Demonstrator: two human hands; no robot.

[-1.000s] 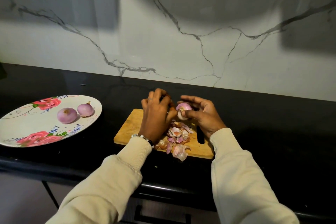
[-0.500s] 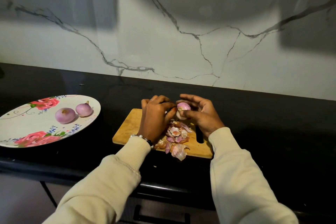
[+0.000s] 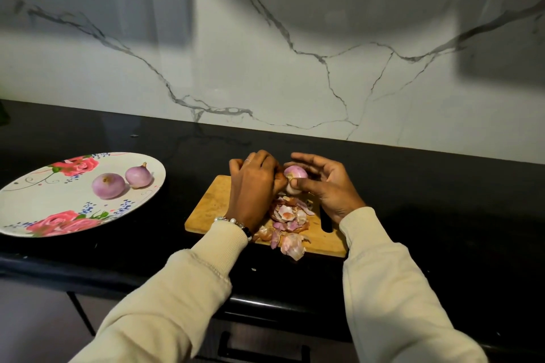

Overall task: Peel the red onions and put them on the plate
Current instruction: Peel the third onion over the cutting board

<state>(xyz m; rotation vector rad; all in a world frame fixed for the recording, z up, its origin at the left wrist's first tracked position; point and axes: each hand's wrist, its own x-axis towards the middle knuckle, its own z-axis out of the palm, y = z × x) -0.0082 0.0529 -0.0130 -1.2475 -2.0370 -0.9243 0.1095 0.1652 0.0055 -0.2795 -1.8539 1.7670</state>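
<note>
Third onion [image 3: 295, 175] was held over the cutting board [image 3: 216, 200], pinched by right hand [image 3: 327, 186]; skin was picked by curled left hand [image 3: 253, 183] (two peeled on plate [image 3: 44, 206]); next: strip remainder, transfer

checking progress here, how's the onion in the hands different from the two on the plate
The onion in the hands is held above the cutting board, gripped by the right hand while the left hand works at its side; the two onions on the plate lie loose, side by side. The held one shows a pale patch at its end; the plated pair look evenly purple and smooth. All three are small, rounded red onions.
</note>
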